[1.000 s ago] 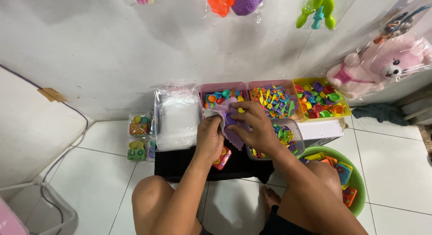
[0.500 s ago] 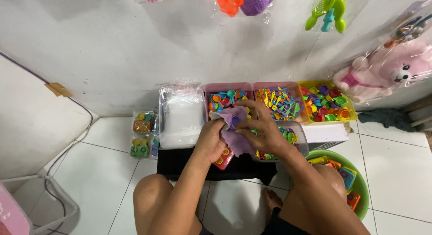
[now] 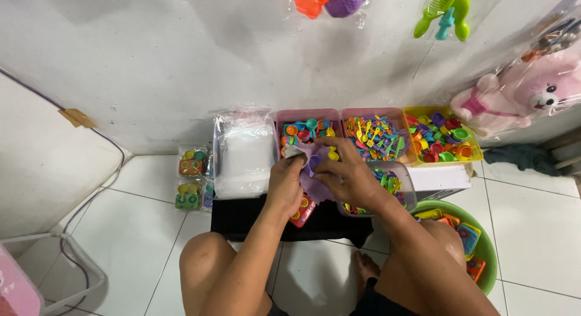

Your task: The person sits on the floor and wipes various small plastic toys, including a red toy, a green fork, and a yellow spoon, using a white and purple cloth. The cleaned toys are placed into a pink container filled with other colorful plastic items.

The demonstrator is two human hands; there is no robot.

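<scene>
Three full trays of small coloured toy pieces, pink tray [image 3: 289, 117], second pink tray [image 3: 369, 114] and yellow tray [image 3: 448, 114], line the wall, so plenty looks unpacked. Two finished packets [image 3: 192, 178] lie by the clear bag stack [image 3: 244, 151]. Above a red toy piece [image 3: 302, 211], left hand [image 3: 285, 182] and right hand [image 3: 346, 171] pinch a purple toy tray [image 3: 315, 178], fingers closed on it, apparently mid-filling.

Place: a home corner used for packing small toys.
Floor: white tiles [image 3: 532, 231].
Wall: bagged toys [image 3: 330, 0] hang on it.
Stock: trays of tiny plastic toys [image 3: 375, 134], stack of clear bags [image 3: 243, 149].
</scene>
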